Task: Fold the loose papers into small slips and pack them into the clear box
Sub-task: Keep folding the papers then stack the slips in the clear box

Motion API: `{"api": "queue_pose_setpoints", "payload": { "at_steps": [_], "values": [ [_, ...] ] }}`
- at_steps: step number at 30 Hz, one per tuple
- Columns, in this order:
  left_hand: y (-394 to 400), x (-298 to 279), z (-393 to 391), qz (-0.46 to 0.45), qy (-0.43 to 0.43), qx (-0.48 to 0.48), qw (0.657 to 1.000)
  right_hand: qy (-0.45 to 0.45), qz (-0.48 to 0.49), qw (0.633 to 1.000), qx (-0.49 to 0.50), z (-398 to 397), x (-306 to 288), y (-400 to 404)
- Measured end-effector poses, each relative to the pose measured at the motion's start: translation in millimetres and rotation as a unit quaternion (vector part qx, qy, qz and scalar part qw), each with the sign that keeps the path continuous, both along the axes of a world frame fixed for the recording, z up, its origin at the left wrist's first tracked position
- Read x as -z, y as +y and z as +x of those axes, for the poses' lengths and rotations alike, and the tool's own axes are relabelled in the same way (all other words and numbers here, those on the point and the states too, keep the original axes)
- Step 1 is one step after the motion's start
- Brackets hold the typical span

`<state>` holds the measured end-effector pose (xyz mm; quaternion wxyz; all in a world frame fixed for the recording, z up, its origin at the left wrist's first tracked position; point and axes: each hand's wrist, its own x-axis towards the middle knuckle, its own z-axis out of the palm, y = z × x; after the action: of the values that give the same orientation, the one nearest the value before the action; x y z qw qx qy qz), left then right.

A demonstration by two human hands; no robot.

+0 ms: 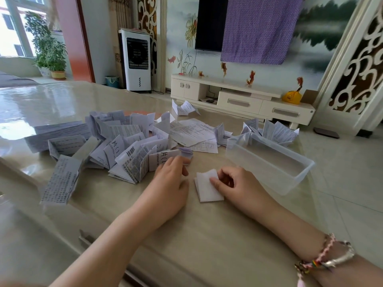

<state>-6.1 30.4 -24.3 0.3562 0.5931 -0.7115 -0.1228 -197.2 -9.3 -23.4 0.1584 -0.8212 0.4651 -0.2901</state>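
**Q:** What is the position and state of each hand?

**A:** The right hand [234,184] rests on the table [207,235] with its fingers curled; thumb and fingertips pinch the right edge of a small white folded slip [207,186], which lies flat on the table top. The left hand [171,179] lies palm down just left of the slip, fingers loosely extended. Its fingertips reach a small folded paper [186,153] at the near edge of the paper pile; whether they grip it cannot be determined.

**Q:** Where are the loose papers?

**A:** A pile of loose papers [124,141], printed and partly creased, covers the table beyond and to the left of the left hand. One long printed sheet [60,179] sits apart at the left, tilted over the table edge. A flat unfolded sheet [194,131] lies behind the pile, toward the centre.

**Q:** Where is the clear box?

**A:** The clear box [269,162] stands on the table to the right of the right hand, near but not touching it, open side up. Its interior appears to hold no slips. Further creased papers [277,130] lie just behind its far wall.

**Q:** What else is visible?

**A:** The right wrist carries braided bracelets [327,255]. Beyond the table stand a low white cabinet [242,96], a wall-mounted screen [211,23] partly covered by a purple cloth [261,27], and a white air cooler [137,59].
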Motion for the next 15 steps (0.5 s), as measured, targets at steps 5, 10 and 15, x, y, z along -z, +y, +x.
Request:
{"api": "queue_pose_setpoints", "payload": {
  "at_steps": [5,10,15],
  "values": [
    [7.1,-0.6,-3.6,-0.015,-0.022,0.014,1.0,0.056,-0.019,0.998,0.005,6.6,-1.1,-1.8],
    [12.3,3.6,-8.7,-0.024,-0.093,0.025,0.995,0.102,-0.045,0.994,0.01,10.6,-3.0,1.1],
    [20.1,-0.8,-12.3,-0.058,-0.206,0.004,0.977,0.09,-0.062,0.994,0.019,12.1,-7.2,16.9]
  ]
}}
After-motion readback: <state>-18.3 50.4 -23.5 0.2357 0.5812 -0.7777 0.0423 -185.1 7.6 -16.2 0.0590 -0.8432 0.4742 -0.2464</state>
